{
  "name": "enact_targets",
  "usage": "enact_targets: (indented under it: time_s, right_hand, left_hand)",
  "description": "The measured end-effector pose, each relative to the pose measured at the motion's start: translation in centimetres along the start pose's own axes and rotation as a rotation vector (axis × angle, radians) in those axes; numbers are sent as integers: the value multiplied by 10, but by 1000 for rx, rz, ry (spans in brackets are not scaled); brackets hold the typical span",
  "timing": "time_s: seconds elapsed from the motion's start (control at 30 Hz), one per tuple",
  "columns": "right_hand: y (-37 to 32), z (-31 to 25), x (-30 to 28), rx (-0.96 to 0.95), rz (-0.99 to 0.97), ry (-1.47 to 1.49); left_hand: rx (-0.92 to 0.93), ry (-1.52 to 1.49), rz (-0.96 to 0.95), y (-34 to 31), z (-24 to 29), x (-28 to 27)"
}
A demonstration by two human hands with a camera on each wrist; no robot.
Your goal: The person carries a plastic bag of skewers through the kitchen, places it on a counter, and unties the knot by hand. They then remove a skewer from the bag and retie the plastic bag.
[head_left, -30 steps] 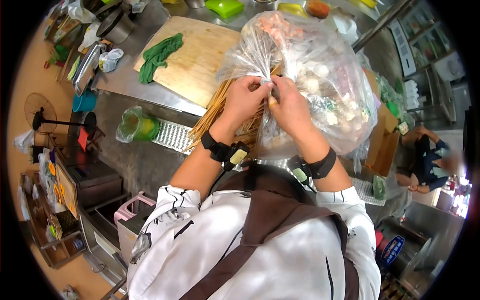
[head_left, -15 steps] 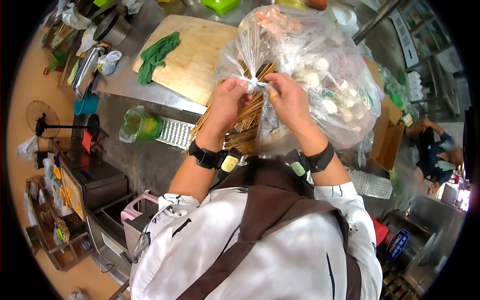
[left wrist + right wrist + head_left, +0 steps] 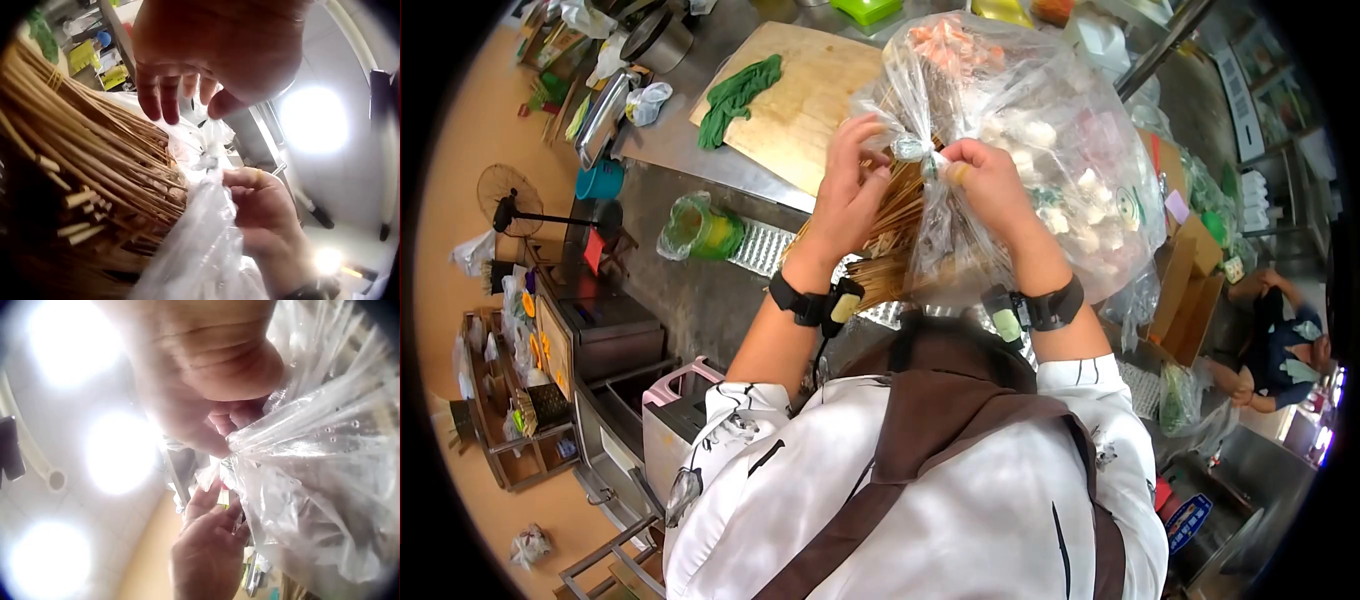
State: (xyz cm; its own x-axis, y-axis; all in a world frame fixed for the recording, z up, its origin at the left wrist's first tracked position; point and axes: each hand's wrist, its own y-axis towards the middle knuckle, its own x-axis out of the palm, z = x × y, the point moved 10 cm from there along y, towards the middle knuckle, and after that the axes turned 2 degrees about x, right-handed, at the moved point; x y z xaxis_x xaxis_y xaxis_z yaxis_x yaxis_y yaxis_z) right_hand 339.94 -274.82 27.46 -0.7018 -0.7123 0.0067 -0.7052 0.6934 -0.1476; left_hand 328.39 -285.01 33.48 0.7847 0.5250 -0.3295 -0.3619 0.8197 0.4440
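A large clear plastic bag (image 3: 1090, 150) bulges with pale lumps and has orange pieces at its far end. Its gathered neck is tied in a knot (image 3: 910, 149). My right hand (image 3: 998, 190) pinches the twisted plastic just right of this knot, thumb against the fingers. On the knot's other side, my left hand (image 3: 850, 190) has its fingers spread and loosely bent, with a gap to the thumb. In the left wrist view, the left fingertips (image 3: 170, 112) hang close above the gathered plastic (image 3: 209, 156). Long thin bamboo sticks (image 3: 900, 215) lie beneath the hands, partly hidden by the bag.
A wooden board (image 3: 810, 95) with a green cloth (image 3: 738, 100) lies on the metal counter, left of the bag. A lined green bin (image 3: 700, 232) stands below the counter edge. Cardboard boxes (image 3: 1185, 300) are at the right, and another person (image 3: 1280, 345) sits beyond them.
Both hands pulled the knot tight and drew slightly apart. The left hand has since let go of the plastic and moved left, its fingers opening; the right hand still pinches the bag.
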Motion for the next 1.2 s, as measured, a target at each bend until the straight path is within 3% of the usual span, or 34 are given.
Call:
enact_targets:
  time_s: [0.07,0.23,0.3,0.33,0.4,0.53,0.6,0.7,0.83,0.9,1.03,1.1,1.13,1.2]
  right_hand:
    - [-2,-1,-2,59,-20,67]
    - [5,5,6,112,-79,196]
    - [-1,-20,-2,-77,95,-471]
    - [-5,-22,2,-80,96,-473]
    - [-25,-56,1,-372,324,-657]
    - [-23,-52,5,-420,340,-696]
    - [-16,-41,5,-346,278,-605]
    - [2,-16,4,-206,141,-415]
    - [-9,-29,5,-233,210,-467]
    - [-28,-61,8,-449,356,-583]
    - [-36,-72,12,-577,394,-585]
    - [-45,-78,20,-848,429,-696]
    - [-42,-75,20,-841,433,-702]
    - [-29,-58,2,-651,476,-480]
  left_hand:
    - [-46,-10,-184,5,6,21]
    - [36,150,-228,27,-8,30]
    - [-6,131,-241,33,-17,32]
    - [-2,130,-239,36,-18,32]
    - [-161,71,-301,37,-34,35]
    - [-250,36,-317,46,-49,35]
    - [-488,-37,-342,42,-66,36]
    - [-558,-162,-363,42,-73,41]
    - [-633,-245,-349,43,-78,43]
    - [-635,-303,-349,43,-77,44]
    - [-635,-325,-401,44,-73,50]
    - [-668,-263,-431,43,-73,51]
    - [-669,-269,-438,42,-75,52]
    - [-631,-303,-464,42,-74,53]
